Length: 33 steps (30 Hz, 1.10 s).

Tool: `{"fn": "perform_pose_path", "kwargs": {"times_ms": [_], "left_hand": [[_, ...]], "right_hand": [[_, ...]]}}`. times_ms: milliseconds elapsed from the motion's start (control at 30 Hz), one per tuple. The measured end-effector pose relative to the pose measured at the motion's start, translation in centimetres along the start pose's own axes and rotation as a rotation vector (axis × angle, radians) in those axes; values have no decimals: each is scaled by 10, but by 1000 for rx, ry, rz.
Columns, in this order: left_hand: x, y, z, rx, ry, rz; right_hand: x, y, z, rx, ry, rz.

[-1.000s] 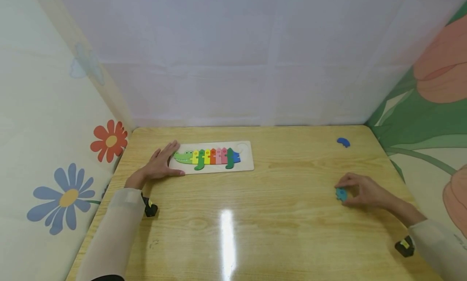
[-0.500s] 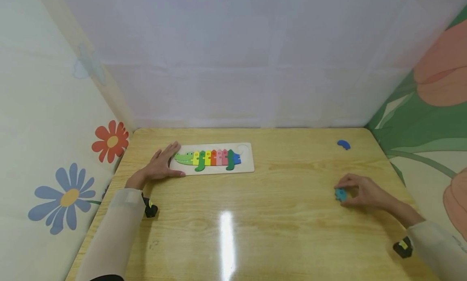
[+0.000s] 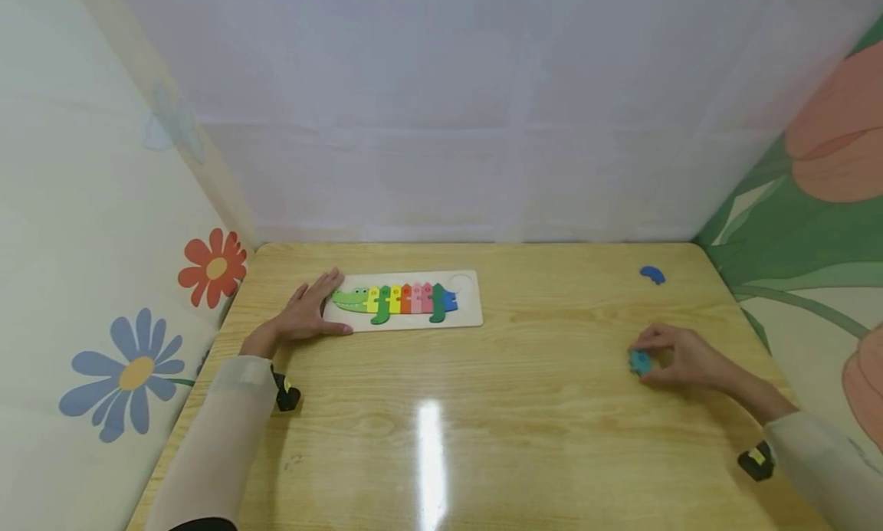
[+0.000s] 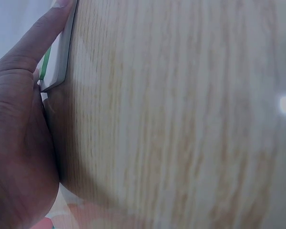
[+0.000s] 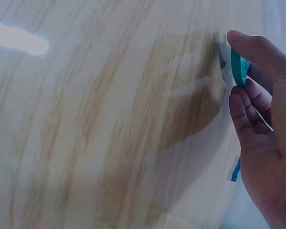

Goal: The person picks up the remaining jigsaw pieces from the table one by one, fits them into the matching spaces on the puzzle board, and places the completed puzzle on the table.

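At the left of the table lies a pale wooden puzzle board (image 3: 471, 315) with a colourful crocodile on it. Its green head piece (image 3: 350, 301) is at the left, with several coloured body pieces to the right, and a curved tail outline shows at the right end. My left hand (image 3: 298, 318) rests at the board's left end, fingers spread, thumb straight along the near edge. On the right, my right hand (image 3: 690, 358) pinches a teal puzzle piece (image 3: 640, 362) between thumb and fingers. In the right wrist view the teal piece (image 5: 236, 67) appears edge-on, above the table.
A curved blue puzzle piece (image 3: 651, 274) lies near the table's back right corner. The wooden table (image 3: 538, 408) is bounded by a pale cloth at the back and flower-printed sheets on both sides. Glare marks its middle front.
My right hand, with the teal puzzle piece, has shifted slightly left, and the piece has turned a little. The left hand stays at the board. The head view has shifted slightly.
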<state>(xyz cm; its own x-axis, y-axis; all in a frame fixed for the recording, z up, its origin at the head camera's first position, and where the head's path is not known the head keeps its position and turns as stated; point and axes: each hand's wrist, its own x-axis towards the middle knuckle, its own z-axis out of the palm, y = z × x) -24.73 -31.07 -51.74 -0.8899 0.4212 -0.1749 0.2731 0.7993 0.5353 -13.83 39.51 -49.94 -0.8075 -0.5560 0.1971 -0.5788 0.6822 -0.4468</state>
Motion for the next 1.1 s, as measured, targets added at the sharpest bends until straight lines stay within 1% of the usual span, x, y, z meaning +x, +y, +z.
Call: {"fn": "perform_pose_path", "kwargs": {"times_ms": [200,433,733,933,1000,1100], "left_hand": [[0,0,-1,2,0,1],[1,-2,0,1,-3,4],[1,-1,0,2,-15,-8],[2,-3,1,-2,-12,-10],[2,-3,0,-4,-11,-8],[1,-3,1,-8,-6,0]], "right_hand": [[6,-1,1,4,-15,22],[14,-2,4,18,-28,21],[25,-3,6,58,-38,28],[34,-5,4,37,-44,51],[36,-6,3,24,-42,51],[41,-6,4,14,-30,27]]}}
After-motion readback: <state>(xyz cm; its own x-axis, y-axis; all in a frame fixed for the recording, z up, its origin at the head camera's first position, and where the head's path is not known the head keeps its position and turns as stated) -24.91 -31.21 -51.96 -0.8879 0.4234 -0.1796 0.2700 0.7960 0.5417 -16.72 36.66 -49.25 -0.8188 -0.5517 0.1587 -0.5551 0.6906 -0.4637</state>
